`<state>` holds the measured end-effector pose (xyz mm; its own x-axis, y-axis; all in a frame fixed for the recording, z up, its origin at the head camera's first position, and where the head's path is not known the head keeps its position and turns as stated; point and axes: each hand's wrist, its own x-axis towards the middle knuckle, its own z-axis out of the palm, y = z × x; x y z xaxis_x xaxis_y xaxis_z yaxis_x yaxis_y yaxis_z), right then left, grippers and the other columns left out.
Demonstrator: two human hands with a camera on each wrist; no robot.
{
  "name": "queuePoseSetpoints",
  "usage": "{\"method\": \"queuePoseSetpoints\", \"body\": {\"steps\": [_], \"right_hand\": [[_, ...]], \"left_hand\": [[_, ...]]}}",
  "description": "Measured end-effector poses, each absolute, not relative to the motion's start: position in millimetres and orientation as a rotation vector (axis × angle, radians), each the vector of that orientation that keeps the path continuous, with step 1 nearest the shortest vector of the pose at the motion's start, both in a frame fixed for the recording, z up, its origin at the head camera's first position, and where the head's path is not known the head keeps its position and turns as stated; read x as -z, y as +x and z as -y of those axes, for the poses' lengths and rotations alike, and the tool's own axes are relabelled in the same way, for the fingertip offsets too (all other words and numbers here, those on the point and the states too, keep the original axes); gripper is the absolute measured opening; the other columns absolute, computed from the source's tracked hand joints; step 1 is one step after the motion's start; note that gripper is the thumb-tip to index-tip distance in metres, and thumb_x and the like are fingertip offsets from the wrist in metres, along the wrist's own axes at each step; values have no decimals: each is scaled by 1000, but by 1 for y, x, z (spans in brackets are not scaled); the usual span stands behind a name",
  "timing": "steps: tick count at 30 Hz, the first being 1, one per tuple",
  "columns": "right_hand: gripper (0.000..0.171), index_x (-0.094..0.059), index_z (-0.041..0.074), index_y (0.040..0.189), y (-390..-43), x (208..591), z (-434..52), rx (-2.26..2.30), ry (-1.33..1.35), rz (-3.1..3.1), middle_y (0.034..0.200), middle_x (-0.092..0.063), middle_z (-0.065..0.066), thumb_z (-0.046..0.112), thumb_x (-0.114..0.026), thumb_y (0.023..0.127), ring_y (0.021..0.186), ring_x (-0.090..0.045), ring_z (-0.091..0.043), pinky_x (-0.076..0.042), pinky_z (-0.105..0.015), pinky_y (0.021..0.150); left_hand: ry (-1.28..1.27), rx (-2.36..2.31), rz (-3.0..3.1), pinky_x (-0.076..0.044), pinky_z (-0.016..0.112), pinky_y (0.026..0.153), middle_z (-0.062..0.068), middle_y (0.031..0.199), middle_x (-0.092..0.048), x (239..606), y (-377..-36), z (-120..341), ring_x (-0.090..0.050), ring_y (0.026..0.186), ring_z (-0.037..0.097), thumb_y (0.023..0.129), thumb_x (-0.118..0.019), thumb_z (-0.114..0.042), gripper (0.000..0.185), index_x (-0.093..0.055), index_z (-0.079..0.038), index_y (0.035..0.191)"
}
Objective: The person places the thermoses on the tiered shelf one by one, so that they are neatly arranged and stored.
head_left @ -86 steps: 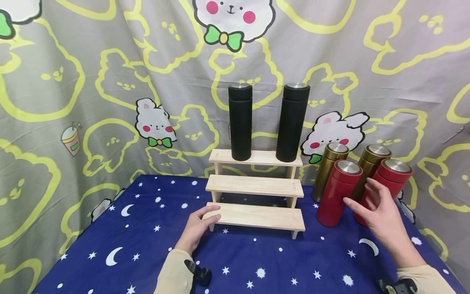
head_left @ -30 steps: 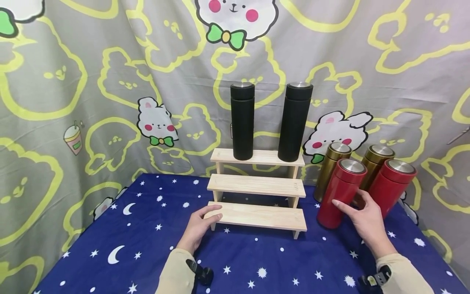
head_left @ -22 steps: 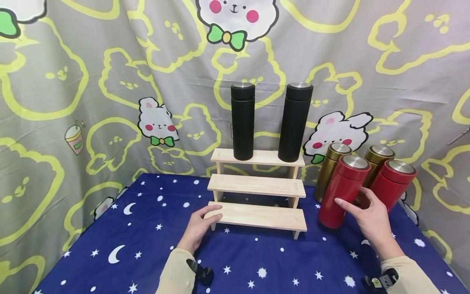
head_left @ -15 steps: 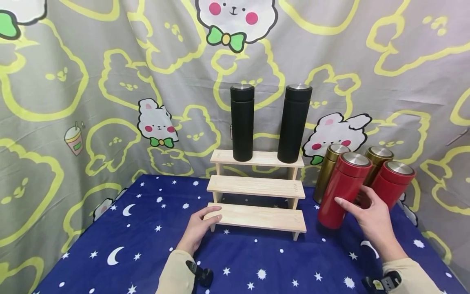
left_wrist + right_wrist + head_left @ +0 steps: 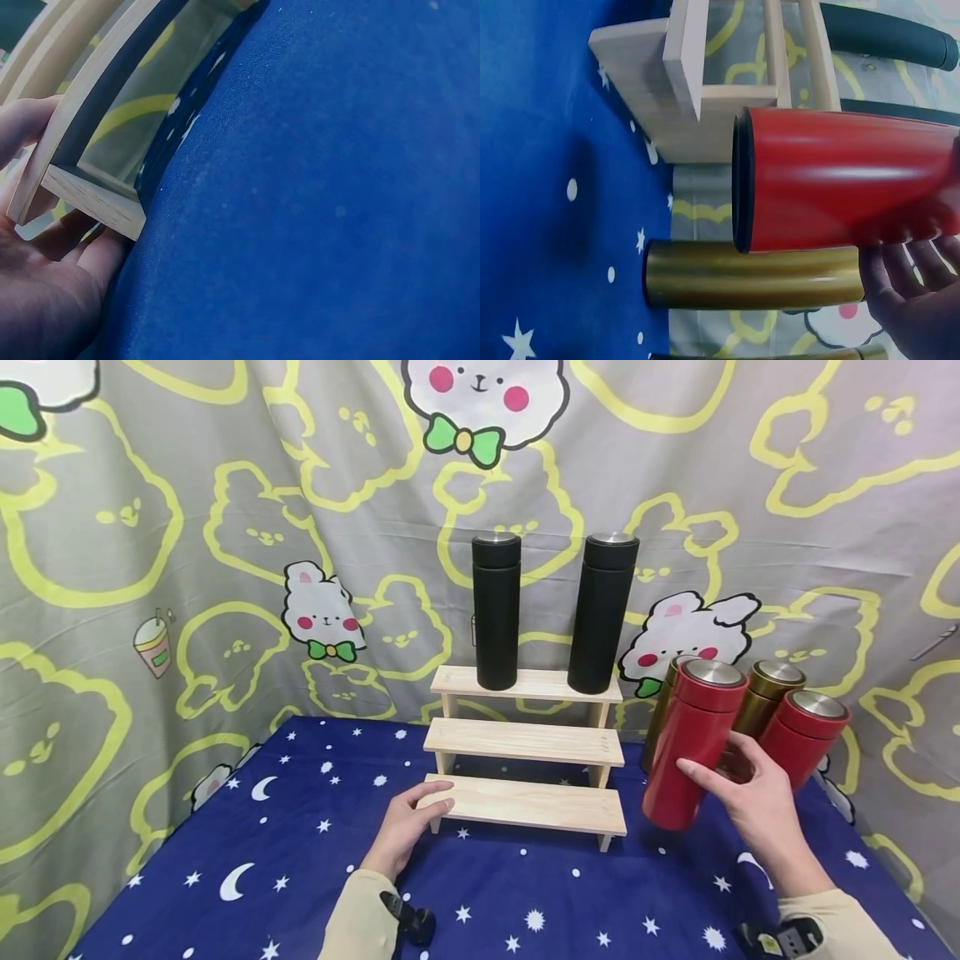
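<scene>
My right hand (image 5: 757,802) grips a red thermos flask (image 5: 693,747) with a steel-topped lid, tilted a little to the right. In the right wrist view the flask's dark base (image 5: 742,180) hangs above the blue cloth, which carries a shadow. My left hand (image 5: 411,820) holds the left end of the lowest step of a three-step wooden stand (image 5: 525,802). Seen from the left wrist, the thumb lies over the board and the other fingers (image 5: 101,255) reach beneath it, by the leg. Two black thermos flasks (image 5: 496,610) stand on the top step.
Behind the held flask are two gold thermos flasks (image 5: 767,693), one partly hidden by it. Another red flask (image 5: 806,735) stands right of my right hand. A dark blue cloth with stars and moons (image 5: 300,827) covers the table. A patterned curtain (image 5: 225,527) hangs behind.
My right hand has moved from above the red flasks to the nearer one, taken hold of it and lifted it, now shifting slightly left. The left hand has stayed on the stand.
</scene>
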<state>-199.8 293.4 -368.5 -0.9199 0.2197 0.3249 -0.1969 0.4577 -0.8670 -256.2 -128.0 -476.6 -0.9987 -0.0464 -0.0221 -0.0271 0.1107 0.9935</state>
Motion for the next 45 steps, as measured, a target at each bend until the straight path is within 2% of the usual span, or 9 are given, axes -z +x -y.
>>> {"method": "queuePoseSetpoints", "body": {"steps": [8,17,26,39,45], "right_hand": [[60,-48,13,142,-196,359,-280,-1481,49,2320,113,-60,10,23,-74,90,99,-58,-4,-47,-14,77],[63,-46,14,146,-197,352,-264,-1508,129,2307,122,-58,4,21,-74,90,105,-56,-7,-46,-15,81],[60,-50,10,143,-203,348,-246,-1561,183,2280,119,-60,0,22,-74,89,103,-60,-12,-49,-19,81],[57,-52,9,140,-215,344,-221,-1649,286,2263,120,-62,-3,21,-75,89,105,-60,-14,-49,-21,83],[62,-50,10,142,-222,340,-205,-1728,285,2257,126,-59,-9,26,-76,88,111,-57,-19,-48,-22,86]], "left_hand": [[81,2090,2333,-43,42,95,18,137,-53,476,-257,129,-56,114,28,83,-79,-20,36,-72,-9,117],[75,2086,2343,-43,40,93,18,137,-53,476,-257,131,-57,111,28,84,-78,-19,36,-72,-8,118],[54,2076,2355,-42,42,94,22,134,-54,450,-240,126,-57,111,31,87,-74,-10,33,-70,0,118],[50,2072,2318,-42,41,95,18,134,-55,481,-258,128,-56,114,29,83,-80,-20,36,-73,-9,116],[68,2081,2328,-40,44,97,21,135,-54,450,-240,122,-54,117,32,86,-75,-12,33,-71,-3,117]]}}
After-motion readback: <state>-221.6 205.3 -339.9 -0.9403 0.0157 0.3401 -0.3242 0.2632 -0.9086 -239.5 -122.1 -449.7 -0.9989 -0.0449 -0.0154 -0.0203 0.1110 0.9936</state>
